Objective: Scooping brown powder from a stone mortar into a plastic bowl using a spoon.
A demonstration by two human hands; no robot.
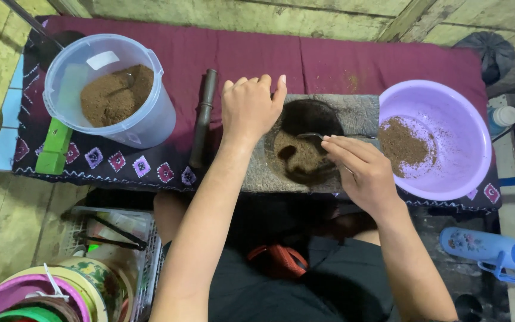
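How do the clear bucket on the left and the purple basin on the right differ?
The bucket is translucent, tall and tilted toward the camera; the basin is opaque lilac, wide, shallow and sits level. The bucket holds a deeper heap of brown powder; the basin has only a thin scatter. The basin lies close to the right hand; the bucket stands away from both hands. Both rest on the maroon cloth.

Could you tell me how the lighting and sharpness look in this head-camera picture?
Head view: light is soft and even on the left hand, the right hand and the purple basin; the dark bowl between the hands is in shadow; the lap below is very dark; wide-lens bending shows at the edges; the flask looks slightly soft.
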